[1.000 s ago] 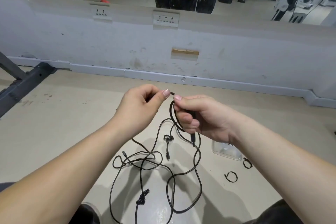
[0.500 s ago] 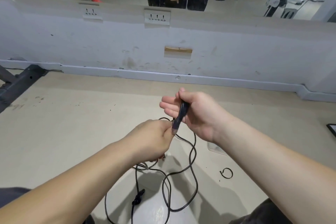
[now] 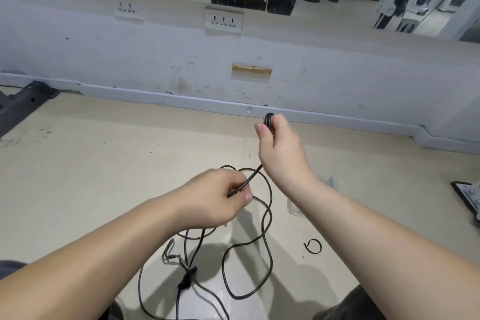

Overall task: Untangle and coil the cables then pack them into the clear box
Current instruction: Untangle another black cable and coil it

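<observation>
Nearest, the slack of the black cable (image 3: pixel 267 218) sprawls on the floor in loose loops, a tight knot (image 3: pixel 187 278) low in it. Above it the left hand (image 3: pixel 215 197) pinches the cable between thumb and fingers. A second ago both hands met at the cable's end; now they have drawn apart and a short taut stretch runs between them. The right hand (image 3: pixel 280 153), raised and farther off, grips a small bundle of turns, so coiling seems begun, though the knot will likely block the feed. The clear box (image 3: pixel 294 209) sits on the floor, partly behind the right forearm, a loose black ring (image 3: pixel 313 245) near it.
</observation>
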Action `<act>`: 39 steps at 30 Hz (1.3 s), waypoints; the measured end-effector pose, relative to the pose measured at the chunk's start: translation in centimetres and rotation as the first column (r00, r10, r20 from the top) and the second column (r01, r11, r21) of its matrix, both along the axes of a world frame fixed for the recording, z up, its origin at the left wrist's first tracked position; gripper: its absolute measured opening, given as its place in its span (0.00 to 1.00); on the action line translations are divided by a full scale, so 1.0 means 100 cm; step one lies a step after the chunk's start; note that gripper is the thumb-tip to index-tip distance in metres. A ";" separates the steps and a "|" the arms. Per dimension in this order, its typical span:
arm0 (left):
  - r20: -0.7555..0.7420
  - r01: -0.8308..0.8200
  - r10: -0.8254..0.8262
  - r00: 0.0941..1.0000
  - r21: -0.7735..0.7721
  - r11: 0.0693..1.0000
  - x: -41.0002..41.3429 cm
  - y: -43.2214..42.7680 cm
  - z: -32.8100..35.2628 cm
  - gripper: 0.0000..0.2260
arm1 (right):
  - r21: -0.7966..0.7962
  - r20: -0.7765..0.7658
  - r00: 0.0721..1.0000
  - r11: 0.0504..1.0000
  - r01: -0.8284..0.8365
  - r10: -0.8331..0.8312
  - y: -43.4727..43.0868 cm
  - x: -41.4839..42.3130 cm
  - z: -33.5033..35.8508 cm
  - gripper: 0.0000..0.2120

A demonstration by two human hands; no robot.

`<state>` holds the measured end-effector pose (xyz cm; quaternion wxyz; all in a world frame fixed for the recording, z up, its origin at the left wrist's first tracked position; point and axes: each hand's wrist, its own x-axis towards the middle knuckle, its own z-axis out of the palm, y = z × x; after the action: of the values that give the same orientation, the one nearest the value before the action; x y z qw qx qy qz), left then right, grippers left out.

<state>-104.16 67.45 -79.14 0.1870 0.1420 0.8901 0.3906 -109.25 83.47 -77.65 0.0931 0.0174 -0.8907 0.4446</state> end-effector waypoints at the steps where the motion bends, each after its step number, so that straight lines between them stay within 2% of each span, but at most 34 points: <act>1: -0.096 -0.003 0.005 0.995 0.021 1.000 -0.001 -0.001 0.005 0.11 | 0.066 0.028 0.999 0.997 -0.029 0.027 0.002 0.000 -0.001 0.10; 4: -0.345 -0.049 0.094 0.934 0.137 0.989 -0.008 -0.010 0.021 0.09 | 0.085 0.118 0.987 0.989 -0.121 0.110 0.002 0.002 0.001 0.15; 6: -0.349 -0.115 0.230 0.908 0.319 0.941 -0.014 -0.019 0.028 0.06 | -0.077 0.193 0.956 0.975 -0.208 0.220 -0.005 0.007 0.007 0.21; 8: -0.241 -0.239 0.385 0.891 0.472 0.849 -0.019 -0.027 0.032 0.06 | -0.391 0.305 0.876 0.888 -0.241 0.372 -0.014 0.012 0.014 0.26; 10: -0.107 -0.340 0.460 0.881 0.533 0.775 -0.024 -0.034 0.032 0.08 | -0.621 0.354 0.777 0.752 -0.221 0.521 -0.016 0.015 0.023 0.28; 12: 0.049 -0.381 0.428 0.902 0.555 0.740 -0.024 -0.036 0.030 0.13 | -0.737 0.366 0.686 0.646 -0.200 0.629 -0.013 0.017 0.031 0.23; 14: 0.188 -0.386 0.343 0.920 0.578 0.719 -0.022 -0.032 0.025 0.18 | -0.797 0.381 0.631 0.586 -0.147 0.676 -0.011 0.020 0.037 0.20; 17: 0.399 -0.434 0.217 0.891 0.606 0.666 -0.015 -0.019 0.013 0.24 | -0.888 0.367 0.650 0.459 0.031 0.665 -0.014 0.018 0.041 0.20; 18: 0.423 -0.442 0.210 0.881 0.581 0.683 -0.014 -0.016 0.007 0.25 | -0.912 0.355 0.690 0.396 0.107 0.631 -0.013 0.014 0.042 0.21; 20: 0.367 -0.381 0.225 0.903 0.438 0.815 -0.009 -0.009 -0.005 0.26 | -0.930 0.323 0.788 0.329 0.162 0.524 -0.005 0.003 0.043 0.22; 22: 0.350 -0.310 0.194 0.916 0.311 0.898 -0.001 -0.002 -0.014 0.25 | -0.897 0.303 0.870 0.423 0.124 0.389 0.002 -0.005 0.040 0.21; 24: 0.417 -0.296 0.168 0.893 0.264 0.918 0.002 0.002 -0.018 0.21 | -0.816 0.293 0.919 0.570 0.096 0.264 0.005 -0.011 0.031 0.19; 26: 0.456 -0.281 0.157 0.876 0.219 0.934 0.002 0.004 -0.018 0.16 | -0.747 0.277 0.947 0.657 0.103 0.166 0.006 -0.015 0.021 0.18; 28: 0.430 -0.201 0.119 0.895 0.152 0.968 0.004 0.004 -0.017 0.12 | -0.622 0.230 0.969 0.780 0.075 0.091 0.007 -0.016 0.014 0.14; 30: 0.280 -0.009 0.003 0.960 0.018 1.000 0.008 0.006 -0.011 0.09 | -0.416 0.193 0.981 0.908 0.049 0.035 0.008 -0.014 0.008 0.14; 32: -0.049 0.150 -0.159 0.986 -0.155 0.976 0.009 0.006 -0.004 0.08 | -0.128 0.153 0.988 0.992 -0.009 0.028 0.008 -0.010 0.002 0.15; 33: -0.229 0.143 -0.186 0.955 -0.193 0.971 0.007 0.005 0.002 0.06 | -0.002 0.133 0.990 0.999 -0.047 0.047 0.008 -0.008 0.001 0.14; 34: -0.370 0.095 -0.152 0.917 -0.168 0.981 0.003 0.003 0.008 0.06 | 0.079 0.127 0.989 0.994 -0.082 0.071 0.007 -0.006 0.003 0.14; 36: -0.508 -0.023 0.020 0.861 0.001 1.000 -0.006 -0.007 0.018 0.07 | 0.069 0.152 0.977 0.985 -0.159 0.147 0.004 0.000 0.009 0.16; 39: -0.462 -0.179 0.286 0.840 0.262 0.948 -0.017 -0.024 0.025 0.10 | -0.199 0.292 0.886 0.929 -0.312 0.360 -0.006 0.012 0.019 0.30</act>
<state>-105.85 65.07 -76.65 -0.1118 0.1463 0.8728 0.4520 -108.07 82.87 -75.76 -0.1314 0.0917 -0.8422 0.5148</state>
